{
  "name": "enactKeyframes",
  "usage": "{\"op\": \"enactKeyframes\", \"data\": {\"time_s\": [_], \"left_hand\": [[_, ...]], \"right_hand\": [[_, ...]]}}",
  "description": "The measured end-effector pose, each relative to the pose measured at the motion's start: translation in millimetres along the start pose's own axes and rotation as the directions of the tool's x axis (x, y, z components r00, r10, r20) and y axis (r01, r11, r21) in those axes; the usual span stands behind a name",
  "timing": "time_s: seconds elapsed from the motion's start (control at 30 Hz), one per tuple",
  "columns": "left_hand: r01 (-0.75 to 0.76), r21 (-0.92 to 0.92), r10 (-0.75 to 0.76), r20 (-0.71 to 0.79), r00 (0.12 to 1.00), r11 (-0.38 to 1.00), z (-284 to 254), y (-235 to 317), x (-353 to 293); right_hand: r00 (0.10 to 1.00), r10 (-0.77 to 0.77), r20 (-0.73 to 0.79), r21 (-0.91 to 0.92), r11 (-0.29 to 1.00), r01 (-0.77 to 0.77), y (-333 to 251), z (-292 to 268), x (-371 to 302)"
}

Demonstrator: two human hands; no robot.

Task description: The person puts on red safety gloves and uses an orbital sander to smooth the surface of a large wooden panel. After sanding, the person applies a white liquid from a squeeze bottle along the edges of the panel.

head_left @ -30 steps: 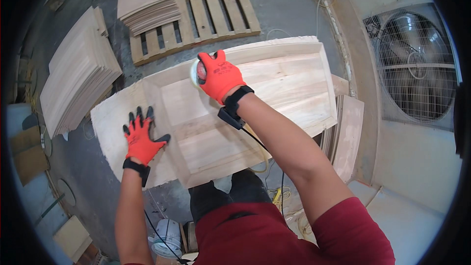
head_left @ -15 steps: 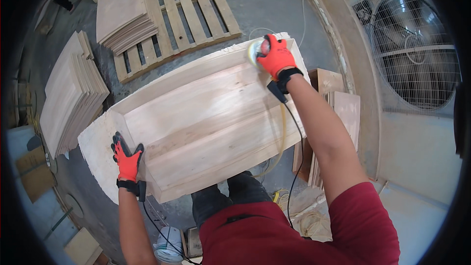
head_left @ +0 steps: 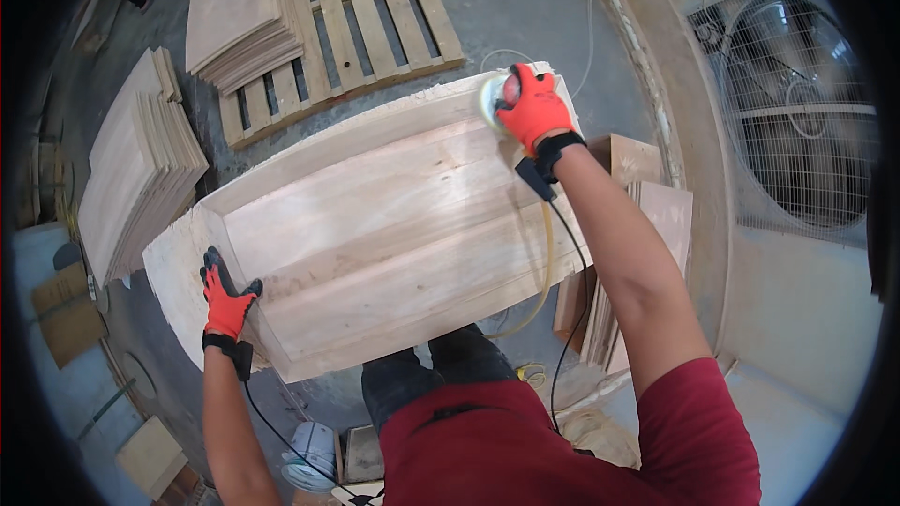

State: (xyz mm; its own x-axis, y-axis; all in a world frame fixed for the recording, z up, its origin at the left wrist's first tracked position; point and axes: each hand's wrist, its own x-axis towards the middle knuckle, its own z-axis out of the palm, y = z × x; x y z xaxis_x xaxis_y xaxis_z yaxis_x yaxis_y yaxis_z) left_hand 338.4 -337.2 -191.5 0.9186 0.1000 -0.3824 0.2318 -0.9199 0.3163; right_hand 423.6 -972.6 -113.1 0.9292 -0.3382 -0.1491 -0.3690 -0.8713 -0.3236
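Observation:
In front of me a long pale wooden trough (head_left: 375, 305) with rough white outer edges lies slantwise. Gloved in red and black, my right hand (head_left: 540, 111) is wrapped round a round power sander (head_left: 489, 103) with a pale disc. The sander stands at the inside far right corner, against the far wall of the trough. A yellowish hose (head_left: 547, 258) hangs down below that hand. At the left end, my left hand (head_left: 227, 302), in a matching glove, rests on the end board with its fingers spread and nothing held.
Beyond the trough lies a slatted wooden pallet (head_left: 375, 28) bearing a stack of thin boards (head_left: 234, 14). Another board stack (head_left: 141, 169) leans at the left. More boards (head_left: 656, 225) stand at the right, near a large caged fan (head_left: 797, 112). A white bucket (head_left: 314, 454) sits below.
The trough has shifted slightly to the left in view, and my left hand with it. My right hand and the sander have moved a little rightward, still at the far right corner.

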Motion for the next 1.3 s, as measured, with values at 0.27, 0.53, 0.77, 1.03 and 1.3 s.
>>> {"op": "enactKeyframes", "data": {"time_s": [0.27, 0.53, 0.77, 1.03, 1.3], "left_hand": [[-0.192, 0.111, 0.193, 0.000, 0.981, 0.975, -8.5, -10.4, 1.1], [0.008, 0.038, -0.009, 0.041, 0.999, 0.999, 0.1, -27.1, 7.0], [0.016, 0.035, -0.018, 0.035, 0.999, 0.999, -0.3, -31.5, 2.5], [0.031, 0.021, -0.031, 0.021, 0.999, 0.999, 3.3, -35.1, 7.3], [0.017, 0.024, -0.018, 0.035, 0.999, 1.000, 0.0, -21.4, 10.2]], "right_hand": [[0.990, -0.112, 0.086, 0.016, 0.994, 0.111, -19.9, 8.4, -9.3], [0.974, 0.225, -0.005, 0.026, 0.974, -0.225, 88.9, -52.1, 42.7], [0.991, 0.130, -0.012, -0.007, 0.991, -0.130, 120.3, -29.8, 0.3], [0.992, 0.123, -0.003, -0.028, 0.992, -0.123, 113.5, -38.5, 19.0], [0.996, 0.094, -0.009, 0.014, 0.995, -0.094, 108.1, -47.7, 15.4]]}}
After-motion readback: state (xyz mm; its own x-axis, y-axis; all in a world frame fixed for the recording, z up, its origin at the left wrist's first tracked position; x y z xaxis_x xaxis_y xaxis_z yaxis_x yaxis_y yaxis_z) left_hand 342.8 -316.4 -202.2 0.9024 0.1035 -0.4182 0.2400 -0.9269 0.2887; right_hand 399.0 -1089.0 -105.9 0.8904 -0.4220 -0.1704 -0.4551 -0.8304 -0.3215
